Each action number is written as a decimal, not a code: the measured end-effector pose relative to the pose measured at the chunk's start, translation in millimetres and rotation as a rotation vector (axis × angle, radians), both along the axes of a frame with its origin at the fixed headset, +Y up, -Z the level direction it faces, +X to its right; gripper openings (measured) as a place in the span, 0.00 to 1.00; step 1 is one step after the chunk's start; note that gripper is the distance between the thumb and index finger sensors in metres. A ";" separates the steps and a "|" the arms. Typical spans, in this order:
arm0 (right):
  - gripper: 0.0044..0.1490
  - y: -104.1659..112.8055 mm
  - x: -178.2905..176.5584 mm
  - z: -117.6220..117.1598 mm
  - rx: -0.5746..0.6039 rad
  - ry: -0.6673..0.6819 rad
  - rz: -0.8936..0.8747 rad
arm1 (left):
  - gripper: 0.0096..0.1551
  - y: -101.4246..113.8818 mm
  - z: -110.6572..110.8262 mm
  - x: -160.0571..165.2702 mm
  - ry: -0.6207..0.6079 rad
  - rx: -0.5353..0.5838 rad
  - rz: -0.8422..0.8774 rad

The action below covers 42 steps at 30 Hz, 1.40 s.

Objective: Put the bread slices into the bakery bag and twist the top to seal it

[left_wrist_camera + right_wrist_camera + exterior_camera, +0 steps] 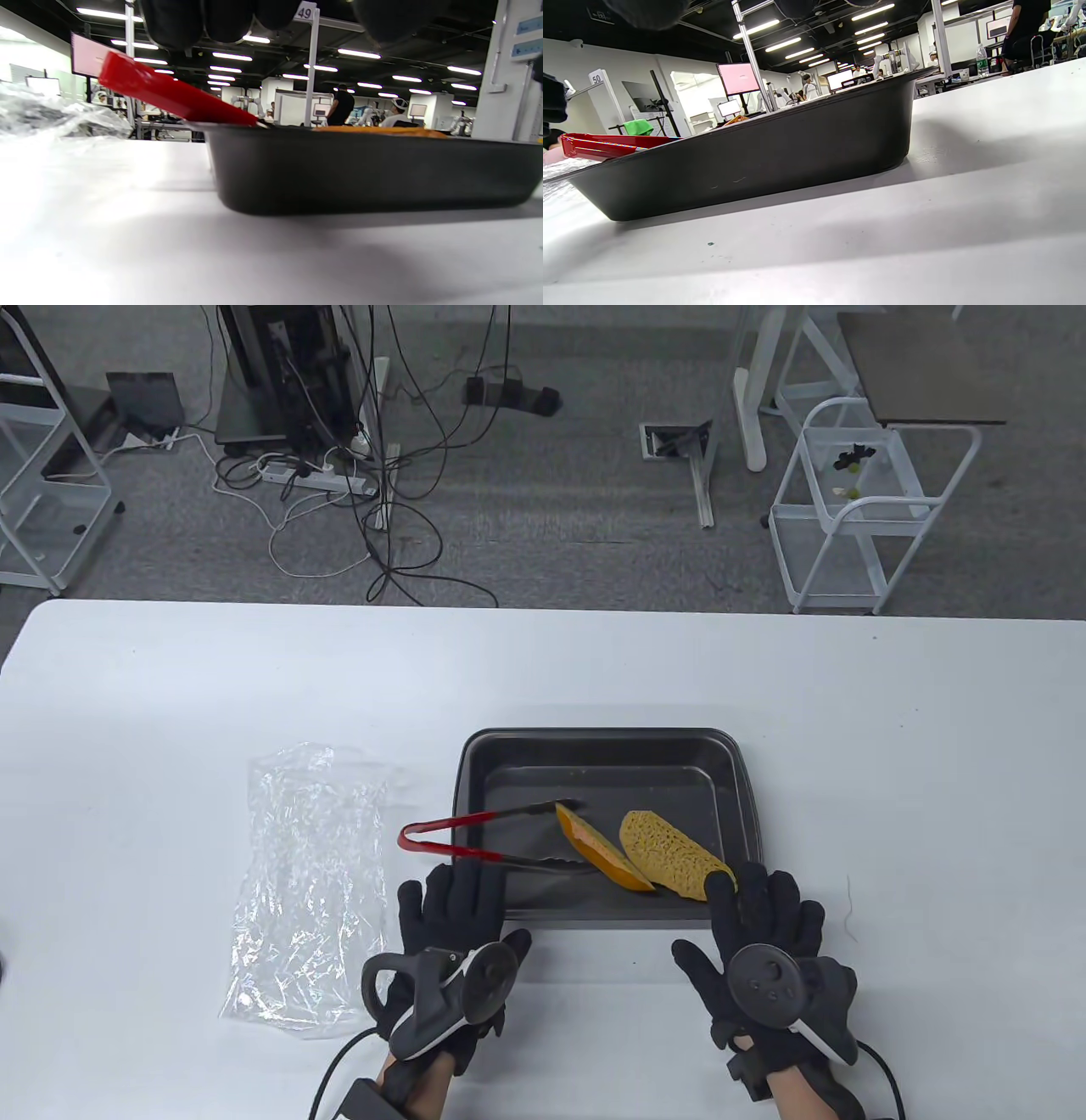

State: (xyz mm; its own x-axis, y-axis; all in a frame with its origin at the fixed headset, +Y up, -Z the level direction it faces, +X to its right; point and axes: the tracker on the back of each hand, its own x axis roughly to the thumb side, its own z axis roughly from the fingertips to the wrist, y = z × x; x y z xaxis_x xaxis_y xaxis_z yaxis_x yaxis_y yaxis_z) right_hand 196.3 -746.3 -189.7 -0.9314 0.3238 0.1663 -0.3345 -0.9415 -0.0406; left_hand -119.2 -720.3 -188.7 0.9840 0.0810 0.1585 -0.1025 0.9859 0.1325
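Note:
Two bread slices lie in a dark baking tray (602, 745): one orange-crusted slice (601, 850) in the middle and a porous yellow slice (670, 855) to its right. Red-handled tongs (475, 841) rest over the tray's left rim, tips by the orange slice. A clear plastic bakery bag (301, 882) lies flat on the table left of the tray. My left hand (454, 912) lies flat at the tray's near left corner, fingertips close to the tongs' handle. At the near right corner my right hand (764, 912) lies flat, fingertips by the yellow slice. Both hold nothing.
The white table (543, 661) reaches well beyond the tray on every side. In the left wrist view the tray wall (365, 169) fills the middle, with the red tong handle (169, 93) above its rim. Carts, cables and table legs stand on the floor beyond.

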 end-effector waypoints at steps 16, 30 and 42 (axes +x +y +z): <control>0.56 15.2 12.7 7.0 0.011 0.010 -0.114 | 0.47 81.1 -20.5 -171.9 0.511 -0.136 0.312; 0.56 17.2 12.5 9.1 0.008 0.014 -0.120 | 0.72 -28.4 -63.1 -220.9 0.695 -0.669 0.406; 0.56 15.9 8.5 9.1 0.000 0.027 -0.115 | 0.24 -59.5 -64.6 -201.7 0.836 -0.443 0.217</control>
